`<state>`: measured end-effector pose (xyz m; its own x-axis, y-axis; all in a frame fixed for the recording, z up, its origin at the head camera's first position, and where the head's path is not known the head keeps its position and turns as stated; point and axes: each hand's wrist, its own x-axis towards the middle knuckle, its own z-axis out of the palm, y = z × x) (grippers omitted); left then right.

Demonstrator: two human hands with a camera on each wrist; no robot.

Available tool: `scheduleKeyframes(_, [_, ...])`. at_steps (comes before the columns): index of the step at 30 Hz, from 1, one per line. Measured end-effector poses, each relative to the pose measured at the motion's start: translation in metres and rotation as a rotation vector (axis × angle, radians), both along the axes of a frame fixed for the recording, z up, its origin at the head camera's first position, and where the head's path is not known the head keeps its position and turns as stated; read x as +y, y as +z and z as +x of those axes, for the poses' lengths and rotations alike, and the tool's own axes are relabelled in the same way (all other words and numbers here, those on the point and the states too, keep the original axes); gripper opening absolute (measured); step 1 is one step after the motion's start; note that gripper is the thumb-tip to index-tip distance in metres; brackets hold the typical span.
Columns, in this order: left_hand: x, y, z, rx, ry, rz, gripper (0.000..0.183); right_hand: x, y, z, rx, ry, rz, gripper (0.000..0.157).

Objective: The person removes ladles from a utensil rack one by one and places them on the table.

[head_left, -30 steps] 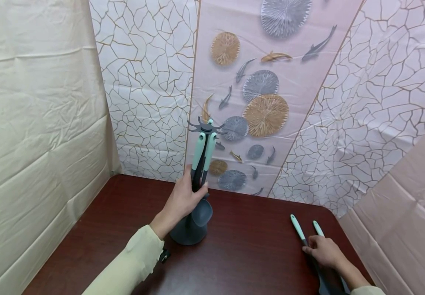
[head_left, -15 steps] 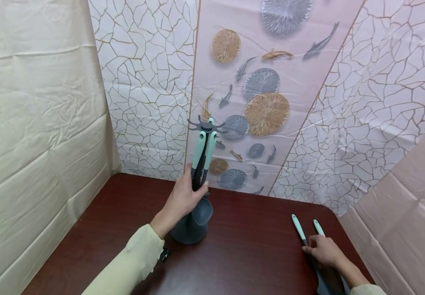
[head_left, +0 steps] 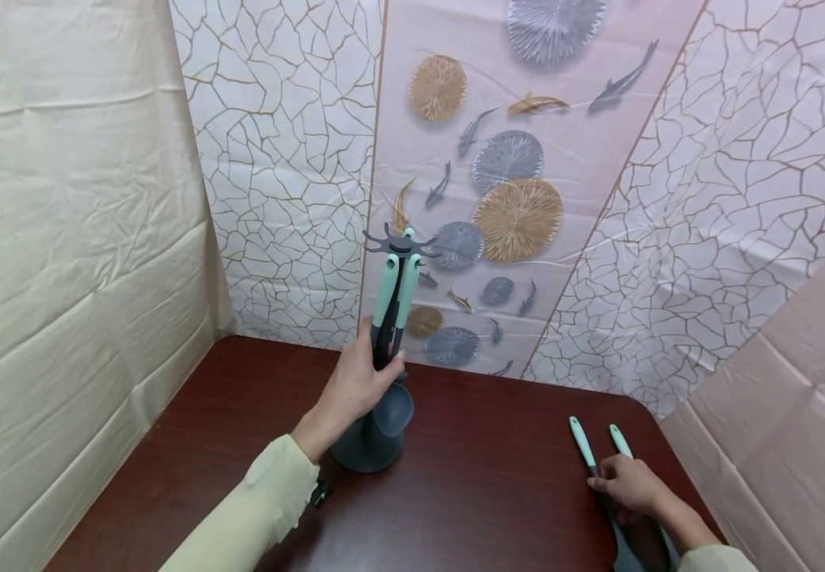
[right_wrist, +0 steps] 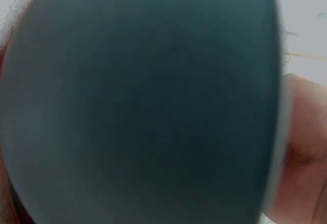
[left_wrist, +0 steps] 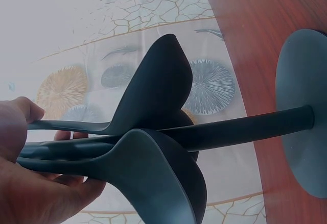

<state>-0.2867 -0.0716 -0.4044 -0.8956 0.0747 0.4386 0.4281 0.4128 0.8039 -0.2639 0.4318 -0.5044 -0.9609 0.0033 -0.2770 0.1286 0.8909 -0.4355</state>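
A dark grey utensil stand rises from a round base, with a spider-shaped rack on top. Several mint-handled utensils hang from it, including a ladle. My left hand grips the pole and the utensil shafts together midway up; the left wrist view shows its fingers wrapped round the dark shafts. At the right, my right hand holds a mint-handled utensil by its dark shaft. A second mint-handled utensil lies beside it, partly hidden under the hand. A dark rounded utensil head fills the right wrist view.
The dark red-brown table carries everything. A patterned cloth hangs behind it, with plain cream cloth at the left and pinkish cloth at the right.
The left utensil's handle under my right hand has swung slightly to the right, closer to the second one. My left hand and the stand have not visibly moved; the head view tilted slightly.
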Motion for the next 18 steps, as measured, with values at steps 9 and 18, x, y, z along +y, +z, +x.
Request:
scheduleKeyframes(9, [0.0007, -0.0008, -0.0001, 0.003, 0.005, -0.006, 0.048, 0.0018, 0.0022, -0.0004, -0.023, 0.01, -0.015, 0.035])
scheduleKeyframes(18, [0.0014, -0.0005, 0.0002, -0.006, 0.014, -0.004, 0.047, 0.0019, 0.0006, -0.0032, -0.052, 0.012, -0.022, 0.034])
